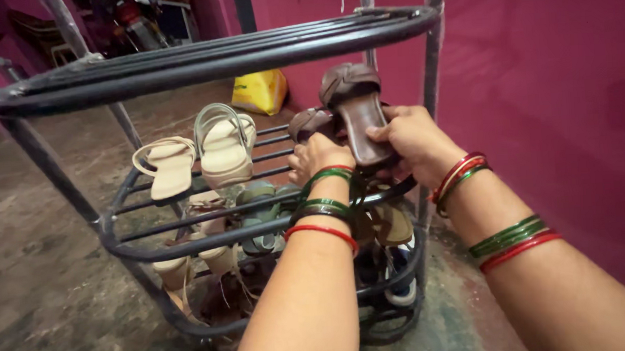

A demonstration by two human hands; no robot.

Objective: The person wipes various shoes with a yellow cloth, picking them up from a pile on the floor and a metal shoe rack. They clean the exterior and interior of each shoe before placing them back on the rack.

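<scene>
Head view: I am gripping a brown sandal (356,115) in my right hand (412,142), fingers closed around its sole, tilting it above the middle shelf of the metal shoe rack (186,237). My left hand (316,157) is closing on a second brown sandal (311,123) just beside it. Beige sandals (199,157) are resting on the same shelf.

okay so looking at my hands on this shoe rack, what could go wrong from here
1. The right hand holds the brown sandal tilted, sole up, over the shelf bars; it could slip between the bars onto the shoes below.
2. The left hand grips the second brown sandal close beside it, so the two may knock together.
3. The bangles hang near the rack's front rail and might catch on it.
</scene>
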